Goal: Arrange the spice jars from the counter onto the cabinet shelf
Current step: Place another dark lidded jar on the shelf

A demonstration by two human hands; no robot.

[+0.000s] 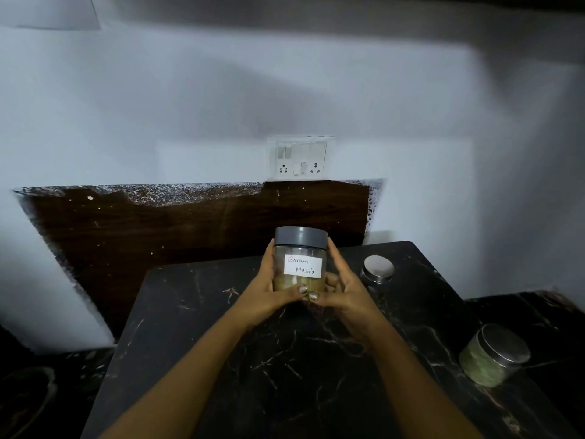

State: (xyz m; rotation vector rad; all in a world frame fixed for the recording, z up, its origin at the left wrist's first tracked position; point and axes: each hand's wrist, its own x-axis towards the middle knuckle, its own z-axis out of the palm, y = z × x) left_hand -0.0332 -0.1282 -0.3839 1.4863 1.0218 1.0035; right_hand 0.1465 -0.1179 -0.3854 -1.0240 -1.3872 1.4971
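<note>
A clear spice jar (300, 248) with a grey lid and a white label reading "Garam Masala" stands upright over the far part of the black marble counter (285, 359). My left hand (272, 289) grips its left side and my right hand (342, 289) cups its right side, thumbs meeting at the jar's base. Brownish powder fills the jar's lower part. Whether the jar rests on the counter or is lifted I cannot tell. Two more jars with steel lids stand to the right: a small one (378, 269) near the back and a green-filled one (493, 354) at the right edge.
A white wall with a switch and socket plate (300, 158) rises behind the counter. A dark wooden panel (158, 236) covers the lower wall at the left. A lower dark surface (538, 315) lies to the right. No cabinet shelf is in view.
</note>
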